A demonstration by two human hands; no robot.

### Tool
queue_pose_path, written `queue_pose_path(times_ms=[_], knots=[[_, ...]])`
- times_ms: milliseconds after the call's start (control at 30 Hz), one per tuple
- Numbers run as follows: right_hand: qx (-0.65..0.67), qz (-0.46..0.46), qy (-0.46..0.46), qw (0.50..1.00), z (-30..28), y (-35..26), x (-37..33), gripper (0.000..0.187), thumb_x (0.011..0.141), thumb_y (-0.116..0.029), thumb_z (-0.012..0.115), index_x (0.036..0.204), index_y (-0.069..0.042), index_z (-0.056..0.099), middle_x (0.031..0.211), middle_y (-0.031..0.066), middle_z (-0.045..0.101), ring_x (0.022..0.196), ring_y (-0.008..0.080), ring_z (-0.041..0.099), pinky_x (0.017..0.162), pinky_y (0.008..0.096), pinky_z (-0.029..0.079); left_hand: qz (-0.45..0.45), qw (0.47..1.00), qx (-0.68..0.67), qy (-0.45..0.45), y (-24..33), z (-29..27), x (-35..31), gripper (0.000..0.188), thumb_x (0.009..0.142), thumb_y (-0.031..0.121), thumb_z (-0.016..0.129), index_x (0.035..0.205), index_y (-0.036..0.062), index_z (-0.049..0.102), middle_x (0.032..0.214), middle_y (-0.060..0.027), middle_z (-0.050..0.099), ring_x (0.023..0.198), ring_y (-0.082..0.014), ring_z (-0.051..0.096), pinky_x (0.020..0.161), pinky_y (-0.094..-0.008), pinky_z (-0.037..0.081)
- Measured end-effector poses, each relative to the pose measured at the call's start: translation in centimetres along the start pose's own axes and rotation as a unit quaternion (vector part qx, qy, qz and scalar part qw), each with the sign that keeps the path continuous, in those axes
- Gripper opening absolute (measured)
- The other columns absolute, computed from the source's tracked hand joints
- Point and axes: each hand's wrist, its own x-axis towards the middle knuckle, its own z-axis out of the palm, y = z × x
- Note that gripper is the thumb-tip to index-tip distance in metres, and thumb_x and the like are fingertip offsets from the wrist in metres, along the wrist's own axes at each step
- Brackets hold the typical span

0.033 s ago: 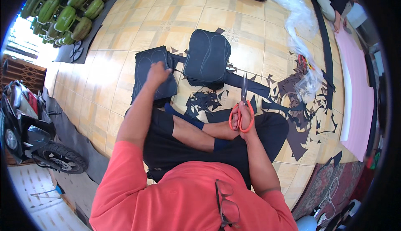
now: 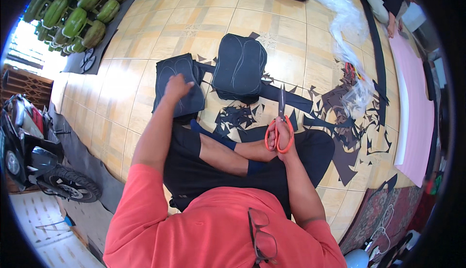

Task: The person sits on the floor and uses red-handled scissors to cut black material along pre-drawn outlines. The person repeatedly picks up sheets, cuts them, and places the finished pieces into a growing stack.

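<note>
Scissors [image 2: 282, 104] with orange handles are gripped in the right hand [image 2: 281, 139], blades pointing away from the body; the left hand [image 2: 178, 90] is over the left dark stack [image 2: 192, 104], and I can't tell whether it pinches anything; just right of that sits another dark stack [image 2: 239, 66]; scraps [image 2: 236, 117] litter the tiled floor [image 2: 276, 20]; clear plastic [image 2: 350, 25] lies farther right.

Bright light from the upper left glares on the tiled floor [image 2: 116, 83]; edges curve.

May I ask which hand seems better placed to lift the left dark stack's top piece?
Probably the left hand: it is over that dark stack with no tool showing, while the right hand grips orange-handled scissors.
</note>
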Motion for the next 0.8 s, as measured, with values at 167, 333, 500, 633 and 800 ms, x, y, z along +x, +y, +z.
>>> queue_pose_path(times_ms=[167, 333, 500, 633, 800], knots=[[0.000, 0.038, -0.013, 0.999, 0.1, 0.2, 1.3, 0.044, 0.095, -0.045, 0.057, 0.080, -0.004, 0.053, 0.053, 0.0031, 0.046, 0.037, 0.0130, 0.044, 0.033, 0.0273, 0.034, -0.018, 0.975, 0.124, -0.185, -8.4, 2.7, 0.8, 0.087, 0.072, 0.073, 0.066, 0.119, -0.0007, 0.065, 0.125, -0.0209, 0.062, 0.118, -0.0338, 0.059, 0.101, -0.0406, 0.045], [-0.003, -0.015, -0.043, 0.999, -0.9, 0.3, 1.0, 0.043, 0.094, -0.043, 0.058, 0.080, -0.003, 0.053, 0.053, 0.0037, 0.046, 0.037, 0.0132, 0.045, 0.033, 0.0277, 0.036, -0.087, 0.960, 0.145, -0.222, -6.6, 3.5, 1.4, 0.096, 0.063, 0.067, 0.079, 0.123, -0.0051, 0.061, 0.129, -0.0217, 0.059, 0.122, -0.0315, 0.057, 0.101, -0.0386, 0.046], [-0.006, -0.017, -0.022, 1.000, -1.3, 0.1, 0.8, 0.043, 0.094, -0.042, 0.060, 0.081, -0.001, 0.054, 0.052, 0.0027, 0.046, 0.036, 0.0141, 0.046, 0.032, 0.0282, 0.035, -0.109, 0.974, 0.170, -0.107, -4.9, 3.4, 0.2, 0.084, 0.065, 0.049, 0.086, 0.124, -0.0051, 0.060, 0.119, -0.0243, 0.064, 0.117, -0.0371, 0.059, 0.099, -0.0427, 0.048], [-0.011, -0.012, -0.044, 0.999, -0.4, -0.1, 0.4, 0.044, 0.094, -0.043, 0.061, 0.080, -0.002, 0.054, 0.052, 0.0025, 0.046, 0.037, 0.0133, 0.046, 0.033, 0.0266, 0.035, -0.143, 0.989, 0.027, 0.005, -5.9, -0.1, -0.4, 0.065, 0.076, 0.026, 0.082, 0.126, -0.0055, 0.056, 0.108, -0.0210, 0.068, 0.105, -0.0343, 0.066, 0.090, -0.0423, 0.053], [-0.028, -0.010, -0.048, 0.998, -0.7, 0.1, 0.9, 0.044, 0.093, -0.043, 0.061, 0.081, -0.001, 0.055, 0.054, 0.0026, 0.047, 0.039, 0.0125, 0.047, 0.035, 0.0260, 0.035, -0.096, 0.847, -0.523, 0.000, -2.8, -4.8, -3.5, 0.042, 0.084, 0.009, 0.071, 0.121, -0.0048, 0.057, 0.103, -0.0160, 0.068, 0.091, -0.0279, 0.067, 0.080, -0.0395, 0.056]])
